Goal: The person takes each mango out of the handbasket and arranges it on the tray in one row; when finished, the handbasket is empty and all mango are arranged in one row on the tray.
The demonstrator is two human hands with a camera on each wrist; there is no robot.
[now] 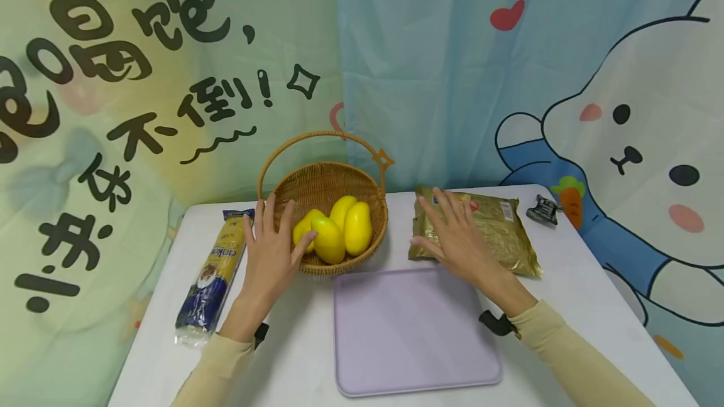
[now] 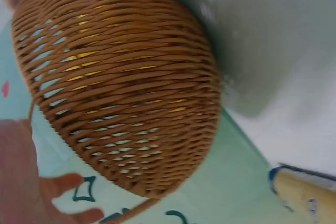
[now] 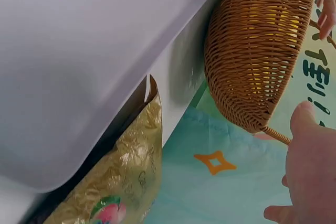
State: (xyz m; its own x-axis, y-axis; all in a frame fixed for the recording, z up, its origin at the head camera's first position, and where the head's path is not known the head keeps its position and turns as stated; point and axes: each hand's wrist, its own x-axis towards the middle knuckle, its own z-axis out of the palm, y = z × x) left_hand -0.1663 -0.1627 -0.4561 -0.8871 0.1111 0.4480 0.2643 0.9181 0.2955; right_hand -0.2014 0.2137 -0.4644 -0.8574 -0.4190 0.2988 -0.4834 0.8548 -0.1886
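Observation:
My left hand (image 1: pixel 270 259) hovers with spread fingers at the left side of a wicker basket (image 1: pixel 380 223), overlapping its rim in the head view. Several yellow mangoes (image 1: pixel 330 240) lie in the basket, and their colour shows through the weave in the left wrist view. Over the near left part of a gold foil bag (image 1: pixel 503 231) my right hand (image 1: pixel 460 244) is held, its fingers spread too. Neither hand holds anything. A lilac tray (image 1: pixel 415 331) lies flat in front of the basket and the bag, between the two forearms.
On the left of the white table (image 1: pixel 300 357) lies a yellow and blue noodle packet (image 1: pixel 212 275). A small dark crumpled item (image 1: pixel 544 210) sits near the back right corner. Printed curtains (image 1: pixel 418 80) hang right behind the table, close to the basket handle (image 1: pixel 317 135).

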